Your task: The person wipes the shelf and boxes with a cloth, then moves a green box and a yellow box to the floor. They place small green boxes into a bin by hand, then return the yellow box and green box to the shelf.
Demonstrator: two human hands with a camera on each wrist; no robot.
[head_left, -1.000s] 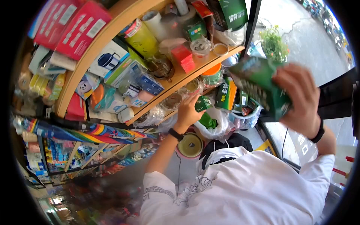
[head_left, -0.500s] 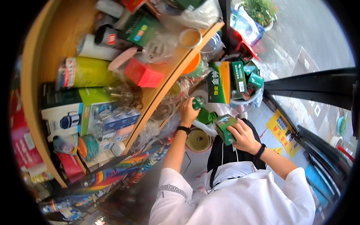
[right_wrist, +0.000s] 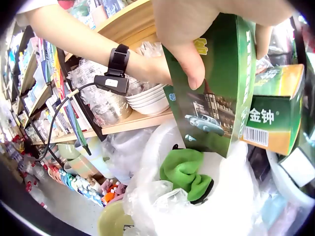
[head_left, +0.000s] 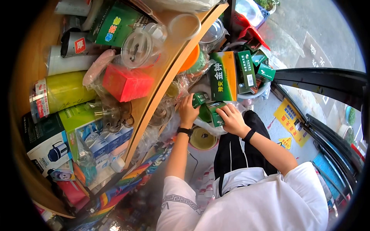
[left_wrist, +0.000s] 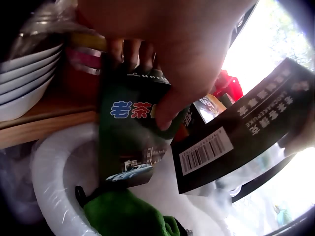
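My left hand [head_left: 188,112] grips a small dark green box [left_wrist: 130,113], its thumb across the printed front. Beside it, my right hand [head_left: 234,122] pinches another green box [right_wrist: 211,88] between thumb and fingers. In the left wrist view the two boxes stand close together, the right one tilted with its barcode side [left_wrist: 236,132] showing. Below both is a white plastic-lined container [left_wrist: 51,172] with a green cloth [right_wrist: 187,172] lying in it.
A wooden shelf [head_left: 169,82] with jars, cups and boxes runs along the left. Behind my hands, a bin holds a yellow-green box [head_left: 223,79] and several green boxes. An olive bucket [head_left: 203,138] stands on the floor; a black door frame [head_left: 320,79] is at the right.
My right hand, with its green box, has come down and left from the far right to beside my left hand. The head view has shifted closer to the shelf.
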